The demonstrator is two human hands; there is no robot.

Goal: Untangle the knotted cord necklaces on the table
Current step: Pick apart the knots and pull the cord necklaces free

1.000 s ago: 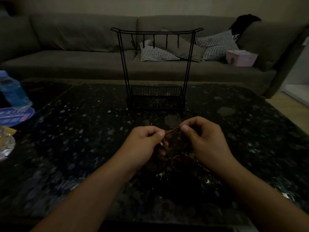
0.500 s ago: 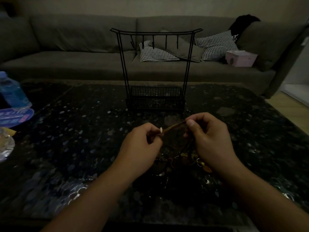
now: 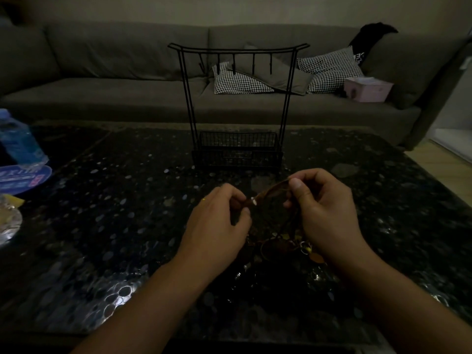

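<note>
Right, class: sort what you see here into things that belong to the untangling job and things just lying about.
Belongs to the job:
- tangled brown cord necklaces
- left hand, pinching a cord
- right hand, pinching a cord
- black wire hanging stand, probably

Just lying about:
- blue plastic water bottle
- pink tissue box
- black-and-white checked cushions
- grey sofa
</note>
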